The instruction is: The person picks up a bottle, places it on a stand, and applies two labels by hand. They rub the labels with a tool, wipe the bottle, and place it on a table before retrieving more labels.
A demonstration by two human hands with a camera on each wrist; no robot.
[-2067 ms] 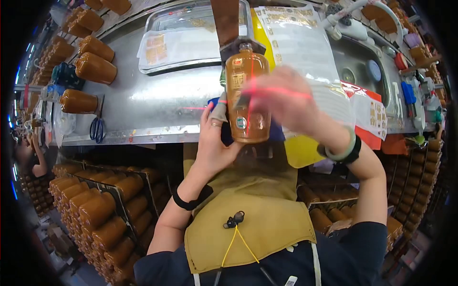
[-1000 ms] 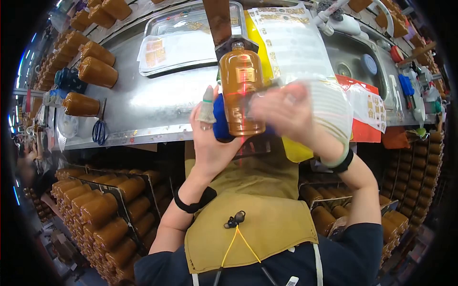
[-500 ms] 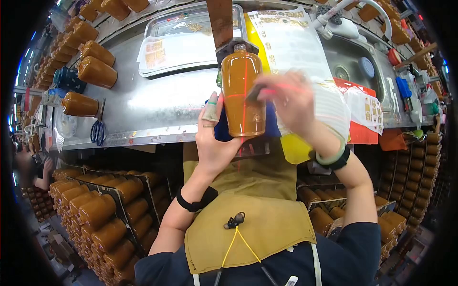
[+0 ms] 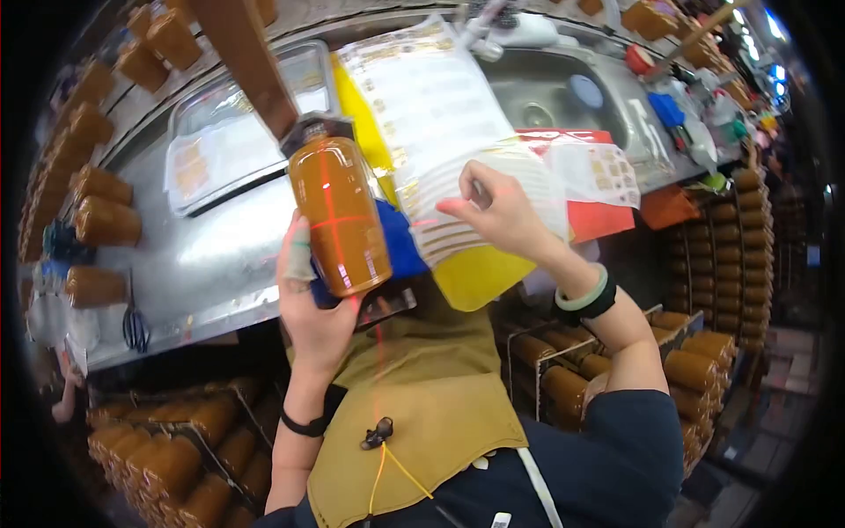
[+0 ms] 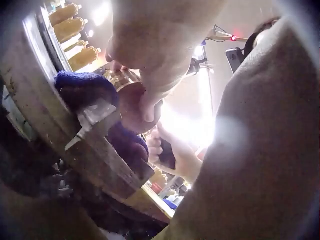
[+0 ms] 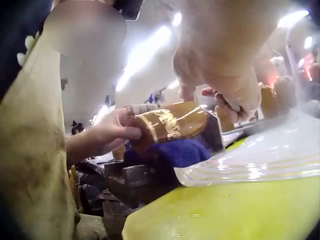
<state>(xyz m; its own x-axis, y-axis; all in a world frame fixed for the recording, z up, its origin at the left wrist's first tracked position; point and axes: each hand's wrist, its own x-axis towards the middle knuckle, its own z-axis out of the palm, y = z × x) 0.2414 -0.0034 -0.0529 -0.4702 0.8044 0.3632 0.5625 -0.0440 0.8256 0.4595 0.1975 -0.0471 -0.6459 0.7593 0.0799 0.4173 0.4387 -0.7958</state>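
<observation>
A glossy brown bottle (image 4: 339,220) lies with its neck against a dark holder (image 4: 312,130) and its body over a blue cloth (image 4: 400,246). Red laser lines cross its plain upper face; gold characters show on its side in the right wrist view. My left hand (image 4: 317,326) holds the bottle from the left, thumb at its base, a pale finger cover (image 4: 300,255) on one finger. Apart from the bottle, my right hand (image 4: 506,216) is curled above the printed sheets (image 4: 440,97). A small dark flat scraper (image 5: 166,154) is gripped in it, mostly hidden by the fingers.
A yellow board (image 4: 480,277) lies under the sheets, with a red sheet (image 4: 598,220) at the right. Behind are a metal tray (image 4: 183,212) and a sink (image 4: 509,92). Scissors (image 4: 135,330) hang at the left edge. Racks of brown bottles (image 4: 163,462) stand below.
The bottle has turned: gold characters, then a square label, then a plain face show on top. My right hand has moved off it to the right. The head view has swung rightward.
</observation>
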